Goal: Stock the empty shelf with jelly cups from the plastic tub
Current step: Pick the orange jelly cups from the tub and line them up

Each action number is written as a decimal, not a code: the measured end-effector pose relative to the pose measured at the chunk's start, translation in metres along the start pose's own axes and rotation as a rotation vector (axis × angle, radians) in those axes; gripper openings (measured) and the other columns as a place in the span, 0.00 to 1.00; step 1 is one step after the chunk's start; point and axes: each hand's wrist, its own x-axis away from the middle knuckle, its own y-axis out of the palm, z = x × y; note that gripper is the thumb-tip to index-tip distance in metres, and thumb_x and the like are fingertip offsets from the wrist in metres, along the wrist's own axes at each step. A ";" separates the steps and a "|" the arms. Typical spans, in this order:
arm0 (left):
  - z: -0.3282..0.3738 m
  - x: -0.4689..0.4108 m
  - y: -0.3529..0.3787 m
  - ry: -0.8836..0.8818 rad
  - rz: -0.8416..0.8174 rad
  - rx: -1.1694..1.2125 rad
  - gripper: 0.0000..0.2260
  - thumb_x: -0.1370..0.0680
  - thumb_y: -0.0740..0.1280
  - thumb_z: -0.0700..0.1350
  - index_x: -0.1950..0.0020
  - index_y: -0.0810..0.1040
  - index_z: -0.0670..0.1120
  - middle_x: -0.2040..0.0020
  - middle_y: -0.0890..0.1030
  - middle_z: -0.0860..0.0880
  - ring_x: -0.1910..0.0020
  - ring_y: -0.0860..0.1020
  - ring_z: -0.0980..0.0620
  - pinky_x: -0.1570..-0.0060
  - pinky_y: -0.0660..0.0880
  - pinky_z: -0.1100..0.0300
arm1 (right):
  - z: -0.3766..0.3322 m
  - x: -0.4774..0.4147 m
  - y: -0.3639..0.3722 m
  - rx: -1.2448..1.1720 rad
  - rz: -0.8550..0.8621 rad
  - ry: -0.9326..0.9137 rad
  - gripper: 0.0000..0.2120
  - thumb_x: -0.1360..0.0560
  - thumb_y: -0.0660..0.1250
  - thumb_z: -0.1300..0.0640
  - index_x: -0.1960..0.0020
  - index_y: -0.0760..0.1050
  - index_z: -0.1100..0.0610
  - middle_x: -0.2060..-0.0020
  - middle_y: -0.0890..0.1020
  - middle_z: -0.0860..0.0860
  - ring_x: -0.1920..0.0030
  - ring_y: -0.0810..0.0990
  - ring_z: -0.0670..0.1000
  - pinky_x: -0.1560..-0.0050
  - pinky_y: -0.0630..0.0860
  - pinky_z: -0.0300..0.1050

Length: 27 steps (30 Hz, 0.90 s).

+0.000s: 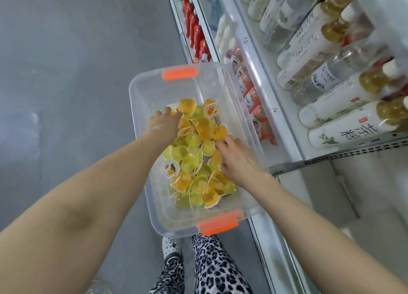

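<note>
With the empty shelf (375, 183) waiting at right, the plastic tub (141, 90) beside it holds the heaped jelly cups (192, 159), where the left hand (163, 122), farther off, and the right hand (238, 159) curl fingers in, grip unclear: seemingly gathering, next needing a firm lift rightward.
</note>
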 end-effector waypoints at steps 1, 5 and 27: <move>0.000 -0.002 0.003 0.005 -0.003 -0.004 0.25 0.22 0.64 0.42 0.26 0.63 0.54 0.32 0.66 0.43 0.36 0.69 0.39 0.43 0.73 0.46 | 0.000 0.000 0.002 -0.010 0.010 0.011 0.16 0.31 0.66 0.65 0.43 0.73 0.58 0.49 0.73 0.57 0.55 0.75 0.59 0.63 0.68 0.49; 0.001 -0.003 0.005 0.051 0.052 0.023 0.22 0.23 0.66 0.38 0.32 0.68 0.51 0.38 0.69 0.41 0.40 0.71 0.38 0.46 0.73 0.47 | -0.002 0.002 0.009 -0.056 0.019 0.039 0.16 0.30 0.66 0.63 0.43 0.72 0.58 0.49 0.73 0.56 0.54 0.75 0.58 0.60 0.74 0.52; 0.032 0.177 -0.037 0.334 0.359 0.459 0.27 0.29 0.68 0.46 0.31 0.67 0.48 0.38 0.69 0.45 0.48 0.75 0.41 0.54 0.67 0.56 | -0.038 0.114 -0.070 -0.250 0.335 0.268 0.25 0.30 0.69 0.54 0.35 0.71 0.58 0.43 0.76 0.58 0.42 0.74 0.59 0.45 0.71 0.50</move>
